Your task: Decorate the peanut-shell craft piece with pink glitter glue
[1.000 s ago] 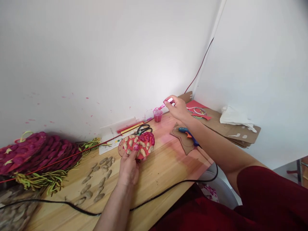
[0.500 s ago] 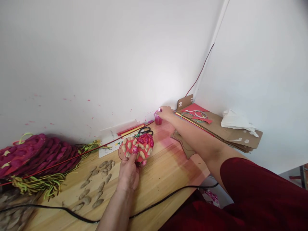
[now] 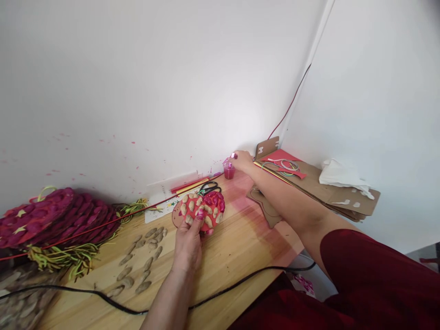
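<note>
My left hand grips a red cutout with peanuts glued on it, thumb on top and fingers beneath. Magenta paint covers the peanuts at its upper right; the others are bare tan. At its left end a brown edge shows. My right hand reaches to the back of the table, fingers pinched together at the mouth of a small clear cup of magenta paint. Something small and pinkish-white shows at those fingertips, too small to name. Black-handled scissors lie just behind the cutout.
Loose peanuts lie left of my left hand. Magenta peanut-covered pieces are stacked farther left, with yellow-green yarn. A black cable crosses the front. Cardboard sheets at right bear white tissue.
The whole view has shifted slightly, so things sit a little farther right. My left hand keeps its hold on the cutout, and my right hand stays at the paint cup.
</note>
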The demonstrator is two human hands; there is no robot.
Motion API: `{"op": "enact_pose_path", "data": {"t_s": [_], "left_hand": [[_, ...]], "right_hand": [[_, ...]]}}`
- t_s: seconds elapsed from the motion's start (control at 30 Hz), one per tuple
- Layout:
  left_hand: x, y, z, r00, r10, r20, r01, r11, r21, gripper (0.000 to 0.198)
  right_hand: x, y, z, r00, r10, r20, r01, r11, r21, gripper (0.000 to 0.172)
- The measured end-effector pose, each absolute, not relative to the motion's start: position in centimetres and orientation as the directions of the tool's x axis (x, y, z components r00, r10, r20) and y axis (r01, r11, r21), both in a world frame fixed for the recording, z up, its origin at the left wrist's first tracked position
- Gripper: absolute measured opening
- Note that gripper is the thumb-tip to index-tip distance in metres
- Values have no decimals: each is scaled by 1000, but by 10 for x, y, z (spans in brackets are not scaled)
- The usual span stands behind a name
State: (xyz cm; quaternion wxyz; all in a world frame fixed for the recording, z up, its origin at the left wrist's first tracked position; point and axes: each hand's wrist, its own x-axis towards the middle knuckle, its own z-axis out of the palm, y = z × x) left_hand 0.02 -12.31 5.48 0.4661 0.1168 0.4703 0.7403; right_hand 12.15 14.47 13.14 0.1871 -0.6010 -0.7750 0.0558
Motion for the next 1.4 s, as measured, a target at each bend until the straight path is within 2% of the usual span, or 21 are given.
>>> {"op": "enact_pose_path", "data": {"t_s": [0.1, 0.37, 0.6, 0.83, 0.97, 1.07, 1.1, 1.17, 1.23, 1.3, 1.4], "left_hand": [[1, -124, 54, -538, 812, -229, -555, -136, 820, 52], [0, -125, 55, -549, 811, -202, -497, -123, 859, 52], [2, -125, 55, -530, 826, -190, -475, -104, 874, 63], [-2, -124, 47, -520, 847, -106, -399, -131, 907, 62], [-2, -124, 47, -515, 854, -75, -357, -134, 925, 61], [-1, -126, 51, -520, 852, -60, -320, -130, 939, 62], [-1, -127, 53, -522, 852, -45, -297, -132, 946, 60], [0, -128, 54, -538, 843, 7, -232, -156, 960, 50], [1, -129, 54, -564, 823, 69, -163, -193, 968, 38], [1, -130, 54, -577, 811, 96, -131, -207, 969, 30], [3, -133, 57, -583, 810, 64, -153, -187, 970, 34]], "right_hand": [[121, 144, 130, -209, 955, 213, 913, 268, -308, 29], [114, 143, 120, -204, 962, 179, 920, 251, -300, 25], [123, 139, 130, -238, 937, 257, 895, 314, -318, 26], [131, 134, 134, -242, 914, 325, 846, 363, -391, 18], [140, 115, 150, -192, 879, 436, 787, 404, -467, 26], [149, 77, 159, -194, 840, 507, 703, 479, -525, 27], [151, 60, 159, -215, 798, 563, 580, 568, -583, 25], [156, 23, 156, -290, 709, 643, 338, 705, -624, 20], [158, -11, 151, -337, 614, 714, 200, 788, -583, 13], [158, -36, 147, -377, 517, 768, 152, 853, -499, 6], [156, -54, 144, -401, 469, 787, 141, 880, -453, 4]]}}
